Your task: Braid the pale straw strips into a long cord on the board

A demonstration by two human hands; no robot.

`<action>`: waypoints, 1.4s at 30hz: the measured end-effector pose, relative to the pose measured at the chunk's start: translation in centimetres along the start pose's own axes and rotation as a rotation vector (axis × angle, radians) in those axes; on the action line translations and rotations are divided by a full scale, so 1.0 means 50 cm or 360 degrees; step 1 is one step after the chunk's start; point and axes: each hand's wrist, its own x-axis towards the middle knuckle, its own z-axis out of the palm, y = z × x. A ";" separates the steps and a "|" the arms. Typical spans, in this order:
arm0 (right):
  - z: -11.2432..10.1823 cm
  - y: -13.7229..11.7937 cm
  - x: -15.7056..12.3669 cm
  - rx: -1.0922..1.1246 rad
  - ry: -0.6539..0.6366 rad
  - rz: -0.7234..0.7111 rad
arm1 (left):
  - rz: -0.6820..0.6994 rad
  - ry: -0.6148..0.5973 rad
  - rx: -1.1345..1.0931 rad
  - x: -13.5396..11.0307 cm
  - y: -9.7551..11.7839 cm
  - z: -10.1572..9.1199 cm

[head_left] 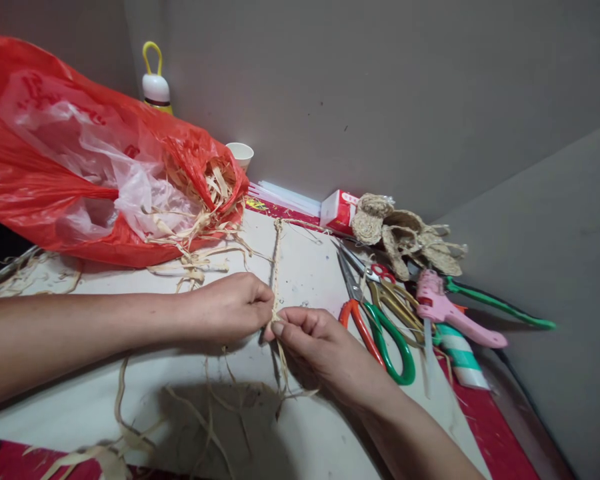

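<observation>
A thin braid of pale straw strands runs down the middle of the white board, its far end near the board's back edge. My left hand is closed at the braid's left side, its fingertips curled out of sight, apparently gripping strands there. From the right, my right hand pinches the braid's lower end between thumb and fingers. Loose strand ends hang below the pinch toward me.
A red plastic bag spilling straw lies left. Behind it stand a yellow-handled bottle and a white cup. Rightward are orange-and-green scissors, a pink glue gun, a striped roll and woven straw pieces.
</observation>
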 end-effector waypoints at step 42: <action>0.059 0.030 -0.038 -0.2147 0.0743 -0.0520 | -0.0223 0.0057 -0.0869 -0.008 0.005 0.030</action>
